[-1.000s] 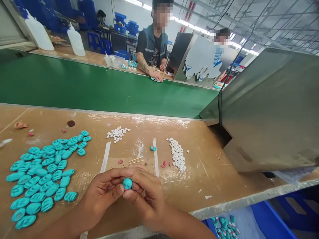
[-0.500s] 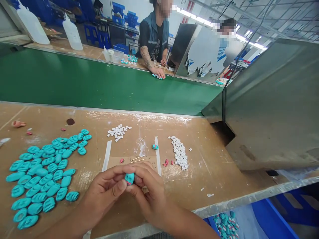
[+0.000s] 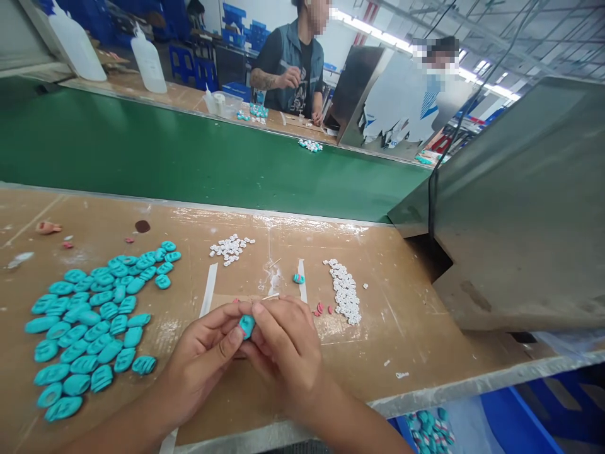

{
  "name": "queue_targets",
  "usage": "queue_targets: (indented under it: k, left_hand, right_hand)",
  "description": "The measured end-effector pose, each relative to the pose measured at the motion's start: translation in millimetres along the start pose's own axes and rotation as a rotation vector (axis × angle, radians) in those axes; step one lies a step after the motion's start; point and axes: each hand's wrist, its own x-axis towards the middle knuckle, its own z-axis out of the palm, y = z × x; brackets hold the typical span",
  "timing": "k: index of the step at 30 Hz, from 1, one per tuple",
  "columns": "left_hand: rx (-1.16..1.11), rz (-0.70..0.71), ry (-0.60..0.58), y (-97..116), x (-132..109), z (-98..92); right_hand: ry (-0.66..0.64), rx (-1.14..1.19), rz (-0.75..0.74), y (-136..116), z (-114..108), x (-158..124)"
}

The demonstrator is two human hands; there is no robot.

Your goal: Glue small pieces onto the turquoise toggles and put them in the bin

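Both of my hands meet low in the middle of the brown workbench (image 3: 406, 315). My left hand (image 3: 201, 362) and my right hand (image 3: 286, 347) pinch one small teal moulded piece (image 3: 246, 325) between thumbs and fingertips. A heap of several like teal pieces (image 3: 94, 325) lies to the left of my left hand. Small white parts lie in a cluster (image 3: 230, 246) and a strip (image 3: 346, 293) beyond my hands. A few red bits (image 3: 322, 309) and one finished teal piece (image 3: 298, 278) lie between them.
A green conveyor belt (image 3: 189, 157) runs behind the bench. A grey metal hood (image 3: 520, 208) stands at the right. Across the belt a person (image 3: 290, 63) works at another bench with white bottles (image 3: 149, 60). A blue bin (image 3: 472, 422) with teal pieces sits below right.
My hands have turned the teal piece and shifted slightly up the bench. The person across the belt has lifted a hand from the belt edge to the chest.
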Motion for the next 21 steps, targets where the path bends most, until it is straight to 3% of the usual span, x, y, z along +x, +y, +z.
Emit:
queue_targets:
  k: [4,10,17,21]
  left_hand:
    - [0.197,0.047,0.146,-0.3,-6.5,8.0]
    - [0.402,0.153,0.247,-12.1,-14.6,8.8]
    - [0.435,0.239,0.209,-23.4,-12.4,3.1]
    - [0.48,0.321,0.162,-18.4,-7.0,0.8]
  right_hand:
    - [0.041,-0.127,-0.051,-1.1,0.3,0.4]
    - [0.131,-0.17,-0.068,-6.2,4.0,2.4]
    - [0.116,-0.151,-0.039,-1.9,11.5,-8.7]
    - [0.042,-0.18,0.11,15.5,3.6,-9.2]
